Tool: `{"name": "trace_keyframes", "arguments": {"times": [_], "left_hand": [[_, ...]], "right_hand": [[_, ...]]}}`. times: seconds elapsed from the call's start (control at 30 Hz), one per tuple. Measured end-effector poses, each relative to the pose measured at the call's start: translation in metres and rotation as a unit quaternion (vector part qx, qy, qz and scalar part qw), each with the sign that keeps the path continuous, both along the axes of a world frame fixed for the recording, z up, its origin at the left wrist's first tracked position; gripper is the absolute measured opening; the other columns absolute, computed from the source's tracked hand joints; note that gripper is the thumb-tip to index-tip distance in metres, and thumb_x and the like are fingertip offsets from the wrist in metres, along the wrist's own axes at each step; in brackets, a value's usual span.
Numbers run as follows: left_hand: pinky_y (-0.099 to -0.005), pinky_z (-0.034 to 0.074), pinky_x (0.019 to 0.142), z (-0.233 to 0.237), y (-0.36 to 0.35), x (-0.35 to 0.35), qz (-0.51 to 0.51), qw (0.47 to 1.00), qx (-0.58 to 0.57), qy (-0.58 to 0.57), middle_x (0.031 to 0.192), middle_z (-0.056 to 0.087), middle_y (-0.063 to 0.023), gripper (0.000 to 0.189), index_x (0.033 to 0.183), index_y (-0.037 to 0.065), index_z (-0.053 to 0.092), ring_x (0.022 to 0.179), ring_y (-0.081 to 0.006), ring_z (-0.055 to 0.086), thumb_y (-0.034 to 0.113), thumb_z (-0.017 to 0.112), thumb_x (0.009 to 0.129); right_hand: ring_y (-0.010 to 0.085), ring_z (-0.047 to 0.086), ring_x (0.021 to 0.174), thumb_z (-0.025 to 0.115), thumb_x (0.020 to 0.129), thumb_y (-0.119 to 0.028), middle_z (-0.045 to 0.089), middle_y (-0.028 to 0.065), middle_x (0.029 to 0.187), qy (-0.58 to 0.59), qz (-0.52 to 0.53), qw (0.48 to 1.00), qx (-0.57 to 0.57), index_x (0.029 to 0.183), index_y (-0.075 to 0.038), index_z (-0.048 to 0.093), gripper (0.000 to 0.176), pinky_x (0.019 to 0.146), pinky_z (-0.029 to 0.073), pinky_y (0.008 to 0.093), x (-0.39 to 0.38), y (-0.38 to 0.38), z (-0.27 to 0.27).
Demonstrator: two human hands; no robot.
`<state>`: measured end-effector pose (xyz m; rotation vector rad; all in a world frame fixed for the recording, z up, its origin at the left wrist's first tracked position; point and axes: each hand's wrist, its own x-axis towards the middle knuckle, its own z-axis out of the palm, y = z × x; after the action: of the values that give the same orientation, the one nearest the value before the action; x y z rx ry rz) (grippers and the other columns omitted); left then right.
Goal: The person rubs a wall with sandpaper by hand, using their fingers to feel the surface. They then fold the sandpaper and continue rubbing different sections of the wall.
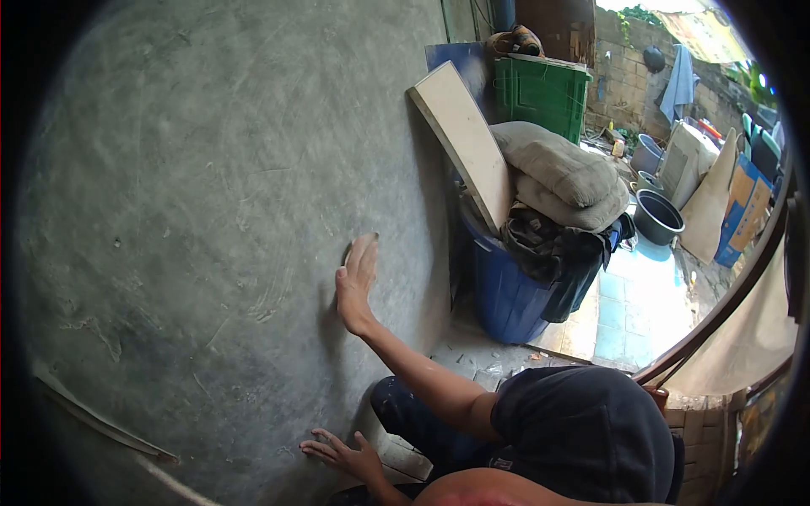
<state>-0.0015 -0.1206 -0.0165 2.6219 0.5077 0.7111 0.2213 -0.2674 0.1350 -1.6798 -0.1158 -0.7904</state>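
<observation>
A grey, smooth-plastered wall point(211, 185) with scuffs and scratches fills the left side. My right hand point(359, 287) is raised against it, fingers together and pointing up, palm toward the surface. A thin dark edge shows beside and above those fingers; what lies under them I cannot make out. Lower down, my left hand point(342, 458) has its fingers spread toward the wall, with nothing visible in it. Whether its fingertips touch the plaster is hard to tell.
A blue bin point(510, 291) holds dark cloth, grey cushions point(565, 173) and a leaning pale board point(464, 139). Behind stands a green crate point(540, 93). Basins point(658, 217) and a cardboard box point(742, 211) sit outside. A strip point(101, 422) lies lower left.
</observation>
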Motion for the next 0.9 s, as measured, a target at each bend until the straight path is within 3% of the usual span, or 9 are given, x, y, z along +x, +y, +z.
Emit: {"name": "trace_keyframes", "arguments": {"times": [0.13,0.3,0.47,0.53,0.63,0.7,0.77,0.83,0.9], "left_hand": [[-0.0536,0.023,0.111,-0.002,-0.006,0.004,0.039,0.999,0.007,0.006,0.158,-0.002,-0.0213,0.091,0.152,0.014,0.020,0.145,-0.0411,0.005,0.024,0.070,0.076],[-0.0541,0.020,0.112,-0.012,0.001,0.006,0.040,0.998,0.041,-0.026,0.157,-0.003,-0.0223,0.092,0.152,0.013,0.020,0.145,-0.0412,0.003,0.024,0.070,0.075],[-0.0500,0.012,0.117,-0.008,0.004,0.001,-0.007,0.999,0.005,-0.035,0.157,-0.003,-0.0235,0.095,0.152,0.013,0.019,0.145,-0.0421,0.002,0.023,0.070,0.073],[-0.0491,0.012,0.117,-0.005,0.005,-0.002,-0.013,0.999,0.002,-0.032,0.157,-0.003,-0.0235,0.096,0.152,0.013,0.018,0.145,-0.0420,0.002,0.022,0.071,0.072],[-0.0492,0.013,0.116,-0.003,0.002,-0.003,-0.009,1.000,-0.005,-0.022,0.157,-0.003,-0.0235,0.097,0.152,0.012,0.018,0.145,-0.0421,0.002,0.022,0.072,0.072],[-0.0503,0.015,0.116,-0.002,0.004,-0.001,-0.005,1.000,0.000,-0.014,0.157,-0.003,-0.0235,0.098,0.152,0.012,0.017,0.145,-0.0422,0.003,0.022,0.072,0.072],[-0.0525,0.019,0.114,-0.007,0.004,0.000,-0.006,1.000,0.009,-0.020,0.157,-0.003,-0.0242,0.097,0.152,0.012,0.017,0.144,-0.0429,0.004,0.024,0.072,0.073],[-0.0536,0.019,0.113,-0.008,0.002,0.001,-0.009,0.999,0.008,-0.035,0.156,-0.003,-0.0246,0.095,0.152,0.012,0.018,0.144,-0.0435,0.004,0.025,0.071,0.074],[-0.0548,0.020,0.112,-0.020,0.007,0.002,-0.010,0.999,0.013,-0.047,0.156,-0.003,-0.0249,0.093,0.151,0.011,0.019,0.144,-0.0440,0.005,0.026,0.070,0.075]], "right_hand": [[0.0426,-0.016,0.142,0.030,0.092,-0.065,-0.015,0.0292,0.153,-0.174,0.068,0.950,-0.251,0.152,-0.007,0.001,0.089,0.112,-0.009,0.0561,-0.052,0.032,0.087],[0.0446,-0.013,0.142,0.037,0.092,-0.063,-0.010,0.0317,0.152,-0.147,0.084,0.925,-0.340,0.151,-0.005,0.007,0.089,0.112,-0.006,0.0577,-0.074,0.057,0.000],[0.0446,-0.014,0.142,0.038,0.093,-0.060,-0.016,0.0317,0.151,-0.053,0.050,0.978,-0.196,0.151,-0.005,-0.002,0.089,0.112,-0.006,0.0568,-0.048,0.043,-0.142],[0.0439,-0.020,0.141,0.038,0.094,-0.060,-0.022,0.0307,0.150,0.119,0.016,0.992,0.038,0.150,-0.004,-0.007,0.091,0.110,-0.007,0.0578,-0.022,0.043,-0.142],[0.0432,-0.023,0.140,0.038,0.094,-0.059,-0.024,0.0304,0.150,0.127,0.014,0.980,0.152,0.150,-0.003,-0.008,0.091,0.110,-0.009,0.0576,-0.008,0.039,-0.065],[0.0437,-0.020,0.141,0.039,0.091,-0.064,-0.021,0.0301,0.151,-0.030,0.034,0.999,-0.024,0.151,-0.004,-0.006,0.096,0.111,-0.009,0.0563,-0.036,0.046,-0.002],[0.0440,-0.015,0.142,0.042,0.086,-0.069,-0.012,0.0304,0.153,-0.164,0.087,0.962,-0.200,0.152,-0.005,0.003,0.100,0.112,-0.009,0.0560,-0.077,0.058,0.050],[0.0425,-0.008,0.144,0.043,0.080,-0.077,-0.002,0.0295,0.154,-0.217,0.144,0.909,-0.326,0.151,-0.006,0.013,0.105,0.113,-0.008,0.0567,-0.101,0.084,0.051],[0.0396,-0.002,0.145,0.044,0.081,-0.074,0.003,0.0256,0.155,-0.210,0.218,0.889,-0.344,0.151,-0.010,0.017,0.098,0.114,-0.005,0.0564,-0.115,0.095,0.023]]}}
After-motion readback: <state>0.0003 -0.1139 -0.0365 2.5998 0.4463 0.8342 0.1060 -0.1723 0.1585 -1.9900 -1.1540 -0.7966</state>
